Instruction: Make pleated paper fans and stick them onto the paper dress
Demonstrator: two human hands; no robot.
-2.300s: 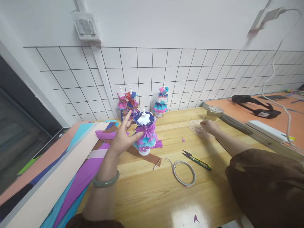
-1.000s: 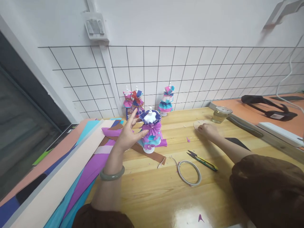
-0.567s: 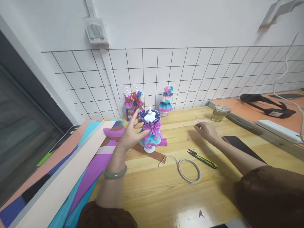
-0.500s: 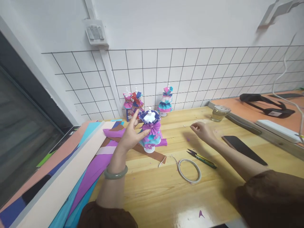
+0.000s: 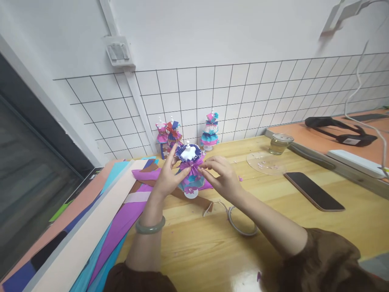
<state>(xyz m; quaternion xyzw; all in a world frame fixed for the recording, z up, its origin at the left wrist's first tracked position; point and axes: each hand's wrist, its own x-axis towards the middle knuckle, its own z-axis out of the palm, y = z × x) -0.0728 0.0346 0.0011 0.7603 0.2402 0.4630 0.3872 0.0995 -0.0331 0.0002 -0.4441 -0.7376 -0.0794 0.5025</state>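
A small white mannequin (image 5: 188,152) wears a paper dress with a dark blue ruffled collar, a purple pleated bow (image 5: 191,168) and blue and purple tiers. It stands upright on a round white base (image 5: 191,194). My left hand (image 5: 167,174) is at the dress's left side, thumb against the bow and fingers apart. On the right side, my right hand (image 5: 223,178) pinches at the bow's edge with thumb and forefinger; whatever lies between those fingertips is too small to make out.
Three dressed mannequins, one of them (image 5: 210,132) apart, stand by the wall. Crepe paper strips (image 5: 88,219) cover the left. A tape roll (image 5: 242,231) lies under my right forearm. To the right are a clear dish (image 5: 264,164), a glass jar (image 5: 280,145) and a phone (image 5: 314,191).
My right hand has moved left from above the clear dish to the bow. My right forearm now hides the scissors. My left hand has stayed beside the dress.
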